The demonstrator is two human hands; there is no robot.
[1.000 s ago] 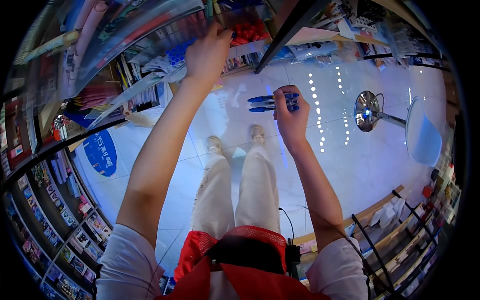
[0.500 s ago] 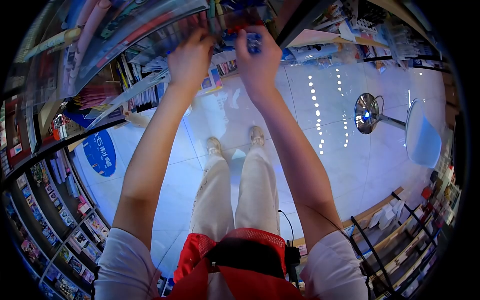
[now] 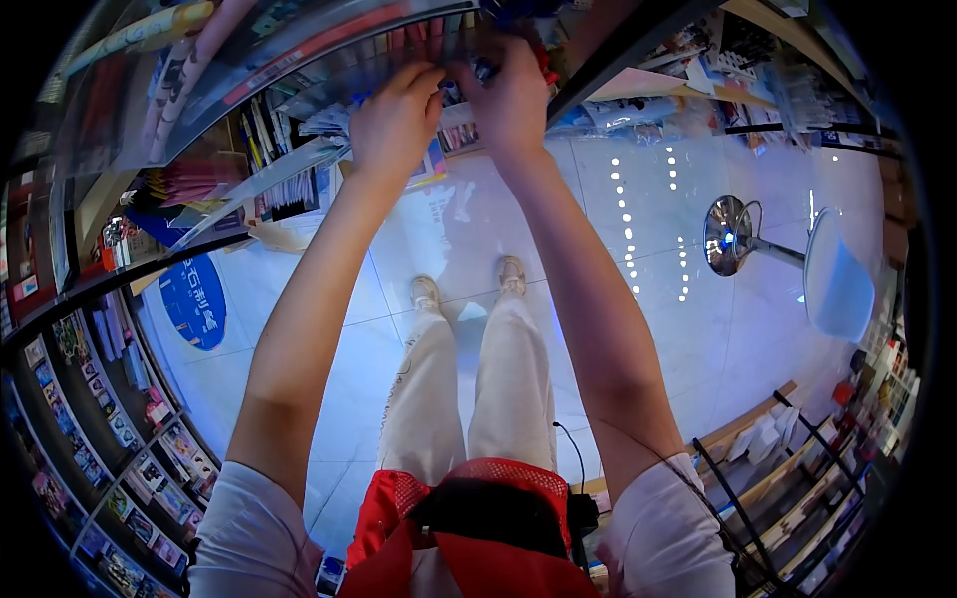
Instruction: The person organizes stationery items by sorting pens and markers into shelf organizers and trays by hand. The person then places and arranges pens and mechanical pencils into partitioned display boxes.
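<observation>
Both my hands reach forward to the shelf at the top of the view. My left hand (image 3: 397,122) has its fingers bent together, their tips close to my right hand; anything between them is too small or dark to make out. My right hand (image 3: 512,98) is curled, with a small shiny bluish thing (image 3: 484,70) showing by its fingers. What that thing is stays unclear. A dark blue object (image 3: 520,10) is just beyond my right hand, and a bit of red (image 3: 546,66) shows beside it.
Shelves with books and pink folders (image 3: 189,187) stand at the left, rolled paper (image 3: 194,80) above them. A dark post (image 3: 638,50) slants past my right hand. A white stool (image 3: 839,279) stands on the tiled floor (image 3: 658,349). Racks of cards (image 3: 140,498) line the lower left.
My hands have drawn closer together, the left shifting right and the right slightly left. The blue patterned thing seen at my right fingers is now mostly covered. The view has moved slightly.
</observation>
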